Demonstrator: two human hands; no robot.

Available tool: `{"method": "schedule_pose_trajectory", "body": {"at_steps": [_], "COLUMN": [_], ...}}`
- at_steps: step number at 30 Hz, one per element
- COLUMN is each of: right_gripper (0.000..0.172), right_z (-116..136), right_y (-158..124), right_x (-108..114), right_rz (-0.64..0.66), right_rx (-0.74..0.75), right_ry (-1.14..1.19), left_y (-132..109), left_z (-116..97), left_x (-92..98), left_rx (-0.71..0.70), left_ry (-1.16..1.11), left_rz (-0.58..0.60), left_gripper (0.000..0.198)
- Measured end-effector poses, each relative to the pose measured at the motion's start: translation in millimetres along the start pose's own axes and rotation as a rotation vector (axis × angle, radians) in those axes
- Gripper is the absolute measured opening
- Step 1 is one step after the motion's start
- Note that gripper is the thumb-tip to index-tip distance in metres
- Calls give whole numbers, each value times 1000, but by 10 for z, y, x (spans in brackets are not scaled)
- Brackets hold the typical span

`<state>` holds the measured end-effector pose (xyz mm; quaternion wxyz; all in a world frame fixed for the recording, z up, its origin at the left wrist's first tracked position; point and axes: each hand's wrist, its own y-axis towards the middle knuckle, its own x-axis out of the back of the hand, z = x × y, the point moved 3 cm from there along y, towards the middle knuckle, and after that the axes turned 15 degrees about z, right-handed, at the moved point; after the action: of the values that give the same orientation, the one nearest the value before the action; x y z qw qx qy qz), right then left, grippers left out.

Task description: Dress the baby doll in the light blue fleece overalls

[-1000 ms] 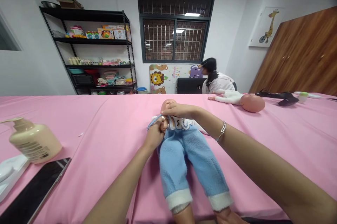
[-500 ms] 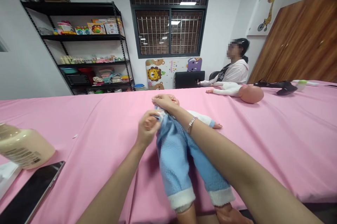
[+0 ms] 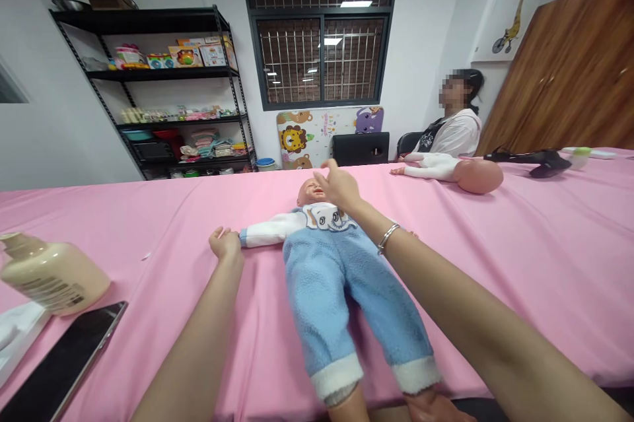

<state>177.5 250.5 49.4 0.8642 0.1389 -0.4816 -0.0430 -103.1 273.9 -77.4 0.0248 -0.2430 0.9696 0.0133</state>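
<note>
A baby doll (image 3: 341, 270) lies on its back along the pink table (image 3: 520, 257), its feet toward me. It wears blue fleece trousers, a white long-sleeved top and a bib. My left hand (image 3: 225, 244) is at the end of the doll's outstretched sleeve (image 3: 267, 230), closed over the doll's hidden hand. My right hand (image 3: 339, 187) hovers at the doll's chin and bib with its fingers spread, holding nothing. A silver bracelet sits on my right wrist.
A beige pump bottle (image 3: 54, 277), a dark phone (image 3: 64, 362) and a white object lie at the left. A second doll (image 3: 460, 172) and a black hair dryer (image 3: 537, 159) lie at the far right. A person (image 3: 456, 125) sits behind the table. Shelves (image 3: 163, 92) stand at the back wall.
My left hand has drawn the doll's arm from its chest out to the left, so the sleeve lies stretched flat. My right hand has let go of the collar and opened.
</note>
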Motion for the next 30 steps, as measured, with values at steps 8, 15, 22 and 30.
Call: {"method": "schedule_pose_trajectory", "body": {"at_steps": [8,15,22,30], "right_gripper": [33,50,25,26], "right_z": [-990,-1311,-1277,-1370], "right_y": [-378,-764,-776,-758], "right_x": [-150,-484,-382,-583], "right_rz": [133,408,129,35], "right_rx": [-113,10,26,-190], "right_ry": [209,749,566,669], "left_y": [-184,-808,-884,-1074], "left_z": [-243,-322,-378,-543], "left_x": [49,-604,-642,-674], "left_rx": [-300,-465,-225,-701], "left_ry": [259,471,220,702], "left_rz": [-100,725,796,593], "left_gripper": [45,33,44,24]}}
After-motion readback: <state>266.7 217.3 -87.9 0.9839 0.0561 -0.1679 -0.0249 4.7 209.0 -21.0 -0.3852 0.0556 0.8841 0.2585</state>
